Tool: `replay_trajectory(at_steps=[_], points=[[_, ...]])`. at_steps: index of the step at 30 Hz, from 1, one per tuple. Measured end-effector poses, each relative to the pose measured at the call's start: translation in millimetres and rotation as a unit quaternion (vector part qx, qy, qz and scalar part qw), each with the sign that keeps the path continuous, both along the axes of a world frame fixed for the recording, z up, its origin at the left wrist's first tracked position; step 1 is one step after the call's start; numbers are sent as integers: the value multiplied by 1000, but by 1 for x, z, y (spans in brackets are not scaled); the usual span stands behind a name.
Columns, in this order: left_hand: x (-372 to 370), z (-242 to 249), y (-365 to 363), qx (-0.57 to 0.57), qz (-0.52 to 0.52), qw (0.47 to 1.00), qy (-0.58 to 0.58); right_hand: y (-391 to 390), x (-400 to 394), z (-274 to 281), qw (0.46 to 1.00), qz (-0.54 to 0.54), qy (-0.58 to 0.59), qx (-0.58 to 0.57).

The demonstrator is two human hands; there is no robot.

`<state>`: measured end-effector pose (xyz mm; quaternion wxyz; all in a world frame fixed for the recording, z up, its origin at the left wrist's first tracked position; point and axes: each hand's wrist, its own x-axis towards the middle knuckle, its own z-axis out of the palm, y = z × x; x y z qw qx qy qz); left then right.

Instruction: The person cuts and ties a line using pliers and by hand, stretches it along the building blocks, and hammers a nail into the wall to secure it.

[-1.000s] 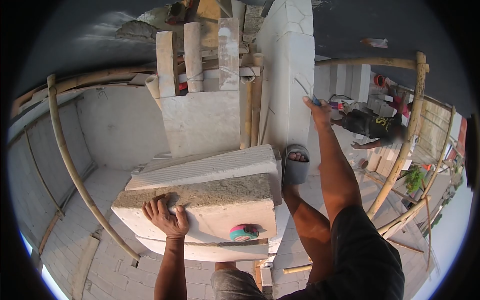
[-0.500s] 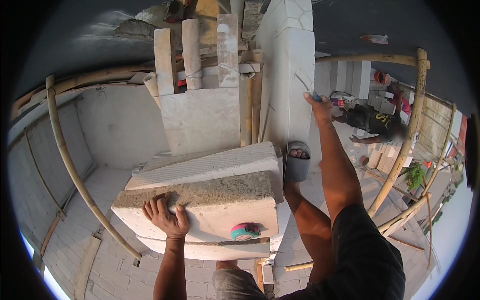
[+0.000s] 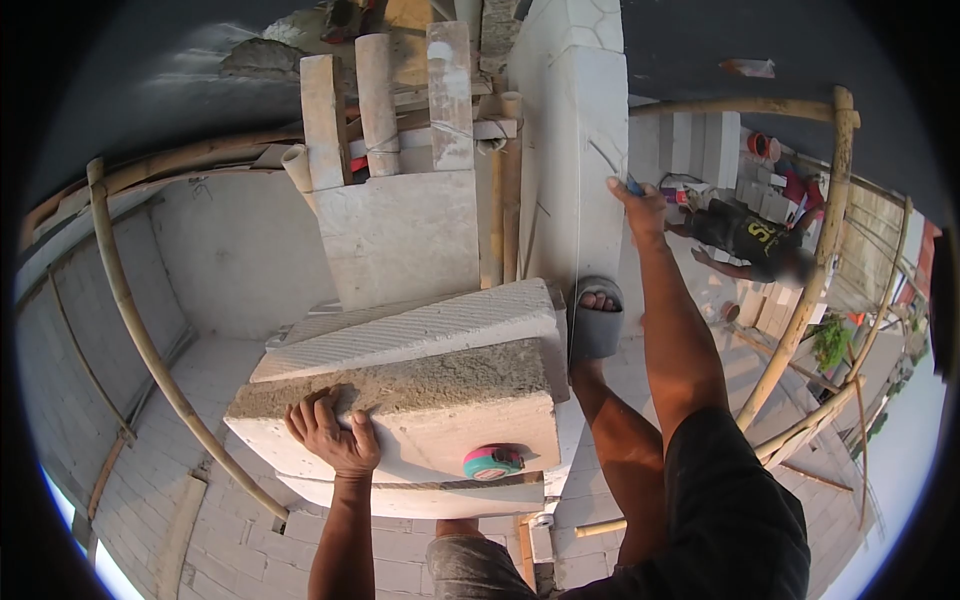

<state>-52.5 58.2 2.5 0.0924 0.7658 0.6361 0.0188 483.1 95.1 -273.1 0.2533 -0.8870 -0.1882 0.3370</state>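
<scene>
My left hand (image 3: 335,435) rests on a pale block (image 3: 430,430), fingers spread over its edge and bent onto the rough, mortar-grey top. A pink and teal tape measure (image 3: 493,461) sits on the same block, to the right of that hand. Behind it lies another pale block with a grooved face (image 3: 420,330). Out to the right, my right hand (image 3: 645,212) is closed around a blue-handled tool (image 3: 634,186). The tool's thin, bent metal end lies against the tall white block wall (image 3: 592,130); its full shape is unclear.
My sandalled foot (image 3: 598,318) stands beside the wall. Bamboo poles (image 3: 815,255) frame the right side, another bamboo pole (image 3: 150,350) the left. A panel (image 3: 400,235) with upright boards stands ahead. Far below on the right, a person in a dark shirt (image 3: 745,240) works near a red bucket (image 3: 763,147).
The view has shifted slightly. My left hand stays on the block, and my right hand keeps the tool at nearly the same spot on the wall.
</scene>
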Motion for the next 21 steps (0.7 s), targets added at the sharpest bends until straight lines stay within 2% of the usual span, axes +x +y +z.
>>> replay_trajectory(at_steps=[8, 10, 17, 21], points=[[-2, 1, 0, -5, 10, 1000, -9, -3, 2, -8, 999, -20, 25, 38], [-5, 0, -3, -23, 42, 999, -24, -2, 5, -10, 1000, -13, 18, -14], [-7, 7, 1, -22, 47, 998, -31, -15, 21, -38, 998, -19, 41, 51], [-7, 8, 2, -14, 51, 998, -39, -7, 12, -20, 996, -43, 65, 33]])
